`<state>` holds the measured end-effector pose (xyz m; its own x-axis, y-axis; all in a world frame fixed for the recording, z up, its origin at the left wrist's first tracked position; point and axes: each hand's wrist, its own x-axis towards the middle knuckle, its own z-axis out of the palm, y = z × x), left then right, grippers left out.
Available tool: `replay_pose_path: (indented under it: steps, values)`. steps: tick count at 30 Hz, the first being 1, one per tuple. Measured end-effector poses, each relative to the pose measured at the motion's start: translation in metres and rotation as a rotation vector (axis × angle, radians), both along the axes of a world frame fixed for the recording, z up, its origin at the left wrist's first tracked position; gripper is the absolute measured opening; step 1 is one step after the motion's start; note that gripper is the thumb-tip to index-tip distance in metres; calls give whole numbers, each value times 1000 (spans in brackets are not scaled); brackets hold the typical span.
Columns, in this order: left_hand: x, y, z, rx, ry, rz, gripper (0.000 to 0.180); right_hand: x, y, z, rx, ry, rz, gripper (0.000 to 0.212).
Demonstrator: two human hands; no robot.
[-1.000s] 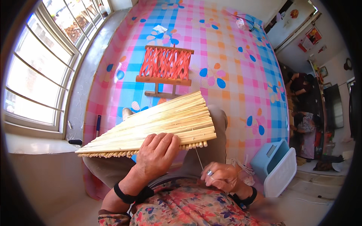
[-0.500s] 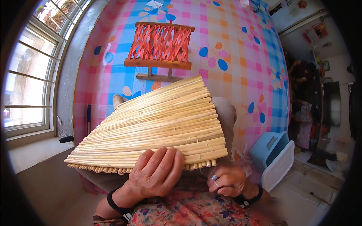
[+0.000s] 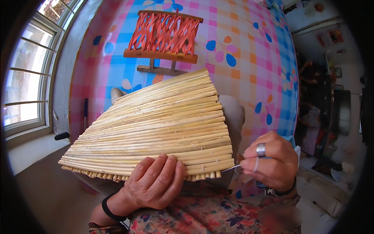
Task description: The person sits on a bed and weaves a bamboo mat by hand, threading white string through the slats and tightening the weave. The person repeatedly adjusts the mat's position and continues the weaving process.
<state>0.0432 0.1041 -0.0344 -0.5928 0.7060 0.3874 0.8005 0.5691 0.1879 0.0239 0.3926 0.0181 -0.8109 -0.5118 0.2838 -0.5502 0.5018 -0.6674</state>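
Note:
A mat of pale, straw-coloured stalks [image 3: 156, 121], sewn side by side into a fan shape, lies across my lap. Its near edge is gripped by my left hand [image 3: 156, 182], fingers on top and the thumb hidden underneath. Below that edge a second row of stalk ends shows. Off the mat's near right corner, my right hand [image 3: 272, 162] pinches a thin metal needle [image 3: 231, 168], its tip close to the stalk ends. Whether the tip touches them I cannot tell. A metal thimble ring [image 3: 260, 149] and a pale band [image 3: 256, 164] are on its fingers.
Ahead stands a low wooden folding stool [image 3: 160, 56] with crossed red straps [image 3: 163, 33]. Checked, leaf-patterned sheeting [image 3: 249, 89] covers the floor. A barred window [image 3: 29, 74] is at left. My right hand mostly hides a blue bin [image 3: 290, 139]. Dim figures of people [image 3: 311, 113] appear far right.
My right hand has moved right and slightly up, from beside my body to outside the mat's corner, where the needle now shows. My left hand keeps its grip; the view has shifted slightly.

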Motion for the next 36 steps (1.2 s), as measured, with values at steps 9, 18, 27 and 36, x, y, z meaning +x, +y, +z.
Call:
replay_pose_path:
  steps: [9, 18, 27, 36]
  values:
    - [0, -5, -5, 24, 56, -25, 23, -57, -34, -15, 190, -80, 539, 19]
    - [2, -5, -11, 76, 73, -18, 24, -70, -42, -11, 222, -112, 737, 14]
    - [4, -7, -11, 97, 55, -24, 24, -76, -48, -13, 223, -90, 887, 18]
    - [3, -4, -12, 110, 49, 8, 22, -63, -45, -27, 146, -118, 656, 20]
